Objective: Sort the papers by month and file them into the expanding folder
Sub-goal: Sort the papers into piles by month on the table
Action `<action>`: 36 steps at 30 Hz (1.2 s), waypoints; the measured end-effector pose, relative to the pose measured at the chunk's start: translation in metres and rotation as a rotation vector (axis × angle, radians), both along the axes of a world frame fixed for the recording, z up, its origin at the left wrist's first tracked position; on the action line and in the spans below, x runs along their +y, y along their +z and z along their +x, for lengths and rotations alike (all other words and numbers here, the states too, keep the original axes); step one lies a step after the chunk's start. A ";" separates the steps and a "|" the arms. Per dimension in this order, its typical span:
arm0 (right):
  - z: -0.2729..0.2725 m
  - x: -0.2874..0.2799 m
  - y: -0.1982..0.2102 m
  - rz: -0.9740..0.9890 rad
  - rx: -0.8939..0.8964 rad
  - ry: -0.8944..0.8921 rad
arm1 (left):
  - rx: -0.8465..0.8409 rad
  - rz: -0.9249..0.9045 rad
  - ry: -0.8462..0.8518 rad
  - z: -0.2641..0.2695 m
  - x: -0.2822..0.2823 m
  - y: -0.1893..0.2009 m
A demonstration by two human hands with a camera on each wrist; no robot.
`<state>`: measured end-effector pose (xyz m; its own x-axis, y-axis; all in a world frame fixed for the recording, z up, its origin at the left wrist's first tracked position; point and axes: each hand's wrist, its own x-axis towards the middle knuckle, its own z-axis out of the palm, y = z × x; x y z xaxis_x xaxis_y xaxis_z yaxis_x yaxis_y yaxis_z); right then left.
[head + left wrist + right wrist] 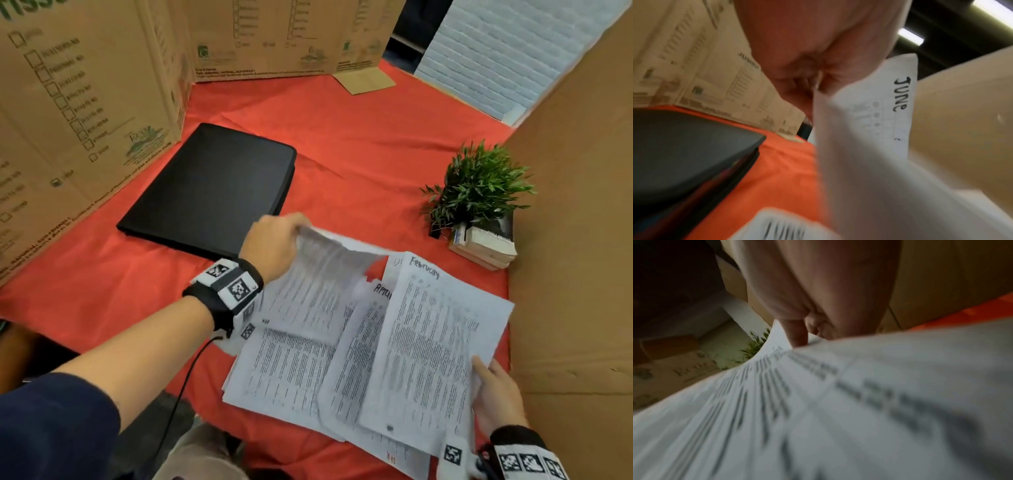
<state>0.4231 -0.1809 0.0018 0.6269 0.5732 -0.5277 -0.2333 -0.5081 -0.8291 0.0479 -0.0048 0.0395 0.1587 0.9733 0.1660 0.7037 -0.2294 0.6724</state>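
A loose pile of printed papers (294, 370) lies at the front of the red cloth. My left hand (274, 240) pinches the top corner of one sheet (318, 274) and lifts it off the pile; in the left wrist view that sheet (898, 104) reads "June". My right hand (496, 390) grips the lower right edge of a sheet headed "February" (431, 342), seen close and blurred in the right wrist view as sheet (838, 402). A sheet headed "April" (373, 308) lies under it. The black expanding folder (212, 185) lies closed, flat, beyond my left hand.
Printed cardboard boxes (68, 102) wall the left and back. A plain cardboard panel (575, 240) stands on the right. A small green plant (476, 185) sits on stacked books (486, 243) at the right. Bare red cloth (359, 137) spreads behind the papers.
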 end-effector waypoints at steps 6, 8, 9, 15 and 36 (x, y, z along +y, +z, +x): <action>-0.022 -0.003 0.017 0.102 0.322 -0.148 | -0.211 -0.019 0.272 -0.009 0.038 0.036; -0.021 -0.004 0.021 0.140 0.359 -0.179 | -0.214 -0.122 0.242 0.005 0.029 0.028; -0.021 -0.003 0.024 0.156 0.377 -0.192 | -0.205 -0.175 0.202 0.017 0.019 0.020; -0.023 0.000 0.037 0.086 0.298 -0.150 | -0.025 -0.438 -0.065 0.081 -0.052 -0.065; -0.033 -0.014 -0.033 -0.209 -0.050 0.250 | 0.386 -0.447 0.324 0.038 -0.049 -0.084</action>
